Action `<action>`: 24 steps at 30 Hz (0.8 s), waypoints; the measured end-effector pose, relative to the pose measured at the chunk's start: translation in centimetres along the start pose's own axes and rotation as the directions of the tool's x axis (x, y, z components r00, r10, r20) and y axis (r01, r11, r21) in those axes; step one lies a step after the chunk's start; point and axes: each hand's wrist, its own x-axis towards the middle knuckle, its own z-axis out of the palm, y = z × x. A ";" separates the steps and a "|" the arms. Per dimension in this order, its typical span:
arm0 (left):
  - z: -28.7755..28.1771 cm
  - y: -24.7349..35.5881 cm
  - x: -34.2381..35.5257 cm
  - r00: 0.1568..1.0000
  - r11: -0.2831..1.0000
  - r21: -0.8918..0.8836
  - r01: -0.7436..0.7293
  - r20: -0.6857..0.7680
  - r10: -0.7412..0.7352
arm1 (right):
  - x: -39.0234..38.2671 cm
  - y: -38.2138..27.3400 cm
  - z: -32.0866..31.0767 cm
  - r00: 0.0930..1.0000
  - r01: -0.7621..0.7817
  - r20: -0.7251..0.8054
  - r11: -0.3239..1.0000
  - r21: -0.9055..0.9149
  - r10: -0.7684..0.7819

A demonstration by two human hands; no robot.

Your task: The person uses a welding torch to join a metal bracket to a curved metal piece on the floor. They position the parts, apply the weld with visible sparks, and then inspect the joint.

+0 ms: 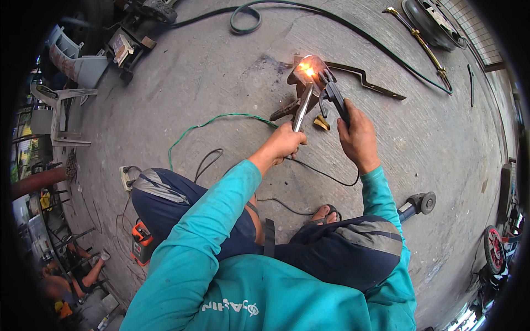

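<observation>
Left hand (284, 142) is wrapped round a silver tool (302, 108), right hand (360, 137) grips the black electrode holder (336, 101), so imo hold both rock steady and the arc (307, 69) short on the glowing metal piece (314, 62) just ahead, above the concrete floor (221, 91).

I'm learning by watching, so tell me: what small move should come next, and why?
Probably ease the black holder slightly back with the right hand, while the left hand steadies the silver tool. The metal piece glows bright orange right beside both tools' far ends, and both hands are bare.
</observation>
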 end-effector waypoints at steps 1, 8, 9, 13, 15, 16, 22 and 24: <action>0.0 0.0 0.0 1.000 1.000 0.000 0.001 0.002 -0.001 | 0.0 0.1 0.1 1.000 0.000 -0.002 1.000 0.001 0.000; 0.0 0.6 -0.3 1.000 1.000 -0.008 -0.012 -0.009 0.012 | 0.4 0.7 0.8 0.997 0.059 -0.045 0.998 -0.005 -0.059; 0.0 0.5 -0.3 0.999 0.999 -0.027 -0.033 -0.021 0.033 | 0.5 0.7 1.1 0.998 0.039 -0.053 0.999 0.011 -0.038; 0.0 0.5 -0.3 0.997 0.997 -0.039 -0.064 -0.051 0.062 | 0.8 -0.3 0.6 0.989 0.134 -0.069 0.991 0.010 -0.133; 0.1 0.7 -0.4 0.998 0.999 -0.014 -0.033 -0.056 0.032 | 0.9 -0.1 0.6 0.993 0.119 -0.025 0.993 0.004 -0.119; 0.1 0.7 -0.4 0.998 0.999 -0.018 -0.033 -0.052 0.032 | 0.9 -0.1 0.7 0.996 0.084 -0.007 0.996 0.012 -0.084; -0.1 0.5 0.0 1.000 1.000 0.002 0.007 -0.001 -0.007 | 1.0 0.8 1.4 0.999 0.030 0.022 1.000 0.008 -0.031; 0.0 0.7 -0.1 1.000 1.000 0.006 0.016 -0.006 -0.016 | 1.1 0.7 1.3 0.999 0.018 0.028 1.000 0.023 -0.019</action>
